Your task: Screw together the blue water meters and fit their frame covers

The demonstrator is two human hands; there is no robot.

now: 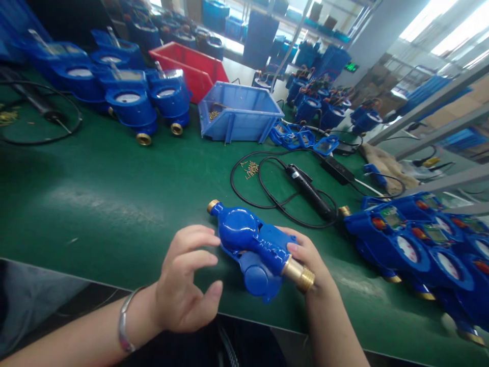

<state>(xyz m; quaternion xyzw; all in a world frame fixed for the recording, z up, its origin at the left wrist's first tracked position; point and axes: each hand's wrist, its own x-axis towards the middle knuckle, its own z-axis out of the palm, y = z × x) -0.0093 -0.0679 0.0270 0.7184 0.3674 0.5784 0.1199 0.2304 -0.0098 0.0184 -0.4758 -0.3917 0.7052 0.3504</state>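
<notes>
A blue water meter [240, 229] with threaded brass ends is held over the near part of the green bench, its underside facing me. My right hand [305, 255] grips it from the right, near the larger brass end; the thumb shows on top and the other fingers are mostly hidden behind. Just left of the meter is my left hand [191, 280], fingers apart and curved toward it, with nothing in the palm. Its fingertips come very close to the blue body; whether they touch it I cannot tell.
A black electric screwdriver [311, 193] with a looped cable lies beyond the meter, beside a pile of small brass screws [251, 169]. Blue bin [244, 122] and red bin [187, 66] stand behind. Several water meters [132, 104] are at left, more open meters [407, 250] at right.
</notes>
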